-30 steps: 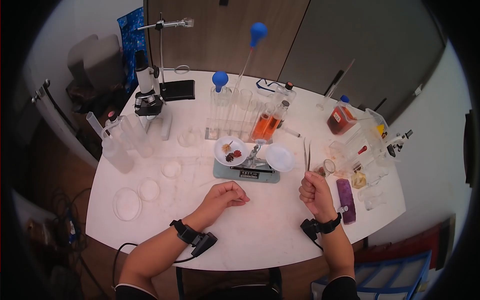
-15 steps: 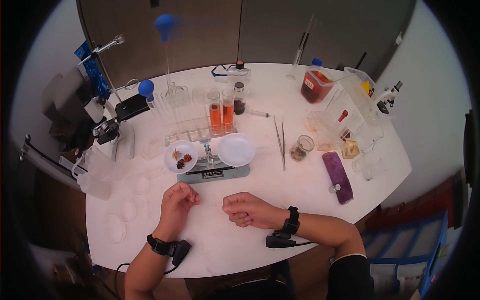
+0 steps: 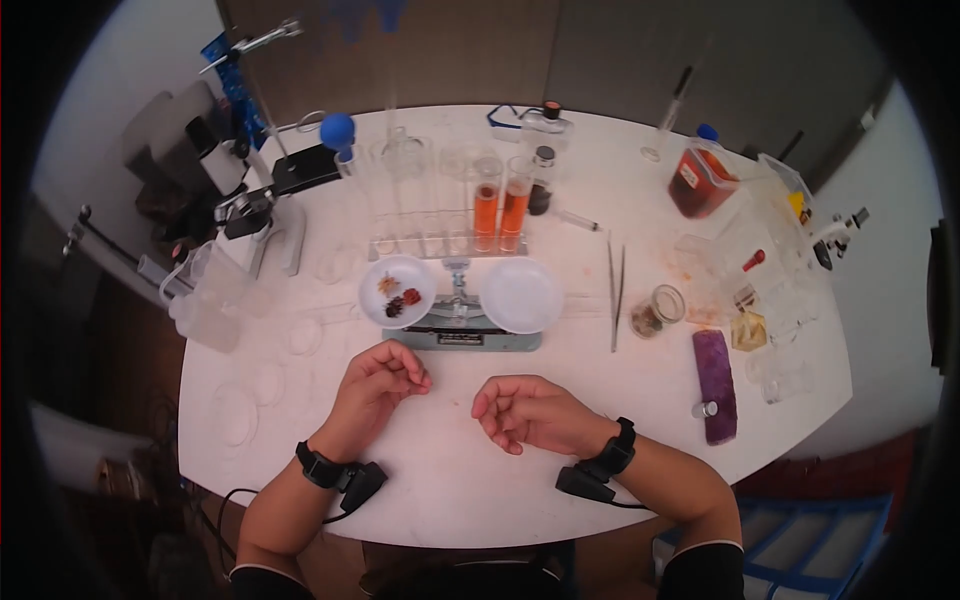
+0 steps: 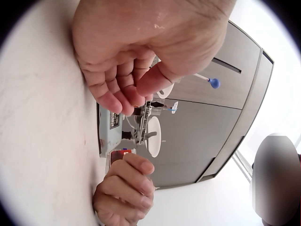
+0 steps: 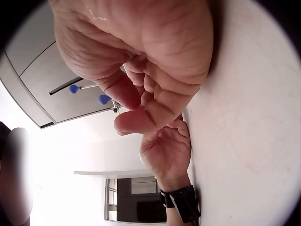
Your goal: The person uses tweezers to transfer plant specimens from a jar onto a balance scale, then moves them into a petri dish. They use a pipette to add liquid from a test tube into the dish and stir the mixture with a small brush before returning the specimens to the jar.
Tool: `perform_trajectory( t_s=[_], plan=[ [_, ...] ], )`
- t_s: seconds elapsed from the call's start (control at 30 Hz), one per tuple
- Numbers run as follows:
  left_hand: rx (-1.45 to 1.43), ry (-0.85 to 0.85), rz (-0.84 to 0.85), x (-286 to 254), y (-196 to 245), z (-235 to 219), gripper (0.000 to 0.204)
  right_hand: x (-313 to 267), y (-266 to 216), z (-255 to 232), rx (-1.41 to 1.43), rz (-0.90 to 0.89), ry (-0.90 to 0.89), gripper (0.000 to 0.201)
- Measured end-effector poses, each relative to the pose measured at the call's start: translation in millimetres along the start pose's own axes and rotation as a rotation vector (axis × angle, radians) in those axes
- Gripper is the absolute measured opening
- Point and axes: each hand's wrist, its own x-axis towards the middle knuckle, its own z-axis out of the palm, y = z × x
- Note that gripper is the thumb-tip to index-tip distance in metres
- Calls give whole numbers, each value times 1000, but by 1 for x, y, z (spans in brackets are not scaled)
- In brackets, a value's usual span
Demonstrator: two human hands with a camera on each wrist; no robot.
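Note:
In front of a pan balance [image 3: 460,340], my left hand [image 3: 380,392] rests on the white table, fingers loosely curled around nothing. To its right lies my right hand [image 3: 535,412], also holding nothing, its fingers relaxed and half bent. Small tan, dark and red clumps [image 3: 411,297] sit in the balance's left pan [image 3: 372,283]. The right pan [image 3: 521,296] is plain white. A pair of metal tweezers [image 3: 617,300] lies on the table right of the balance, beside a glass jar [image 3: 658,311]. The left wrist view shows both hands low at the tabletop.
Behind the balance stands a test tube rack [image 3: 448,246] with two tubes of orange liquid [image 3: 515,208]. A microscope [image 3: 235,185] and plastic bottles [image 3: 205,320] stand at left. A purple block [image 3: 714,385] and a container of red liquid [image 3: 702,180] are at right.
A second ago my right hand held the tweezers upright; they now lie on the table. That hand has moved left to the front middle, and its fingers have loosened. The head view has turned.

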Motion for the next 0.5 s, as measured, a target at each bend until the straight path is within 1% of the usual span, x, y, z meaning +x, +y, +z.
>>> perform_trajectory(
  t_s=[0.07,0.17,0.23,0.37,0.4,0.5],
  plan=[
    [-22,-16,5,-2,-3,-5,13,2,4,-3,-25,-21,-19,27],
    [-27,-38,-23,-1,-1,-6,8,2,7,-7,-53,-8,-56,31],
    [-69,-33,-55,-2,1,-6,6,3,7,-9,-24,-22,-47,31],
    [-68,-18,-43,-2,-2,-8,13,4,6,-2,21,-34,13,29],
    [-63,-3,-39,-2,-2,-7,14,3,6,0,20,-14,64,23],
    [-39,19,-14,-2,-6,-9,14,4,6,4,-15,-30,109,19]
  ],
)
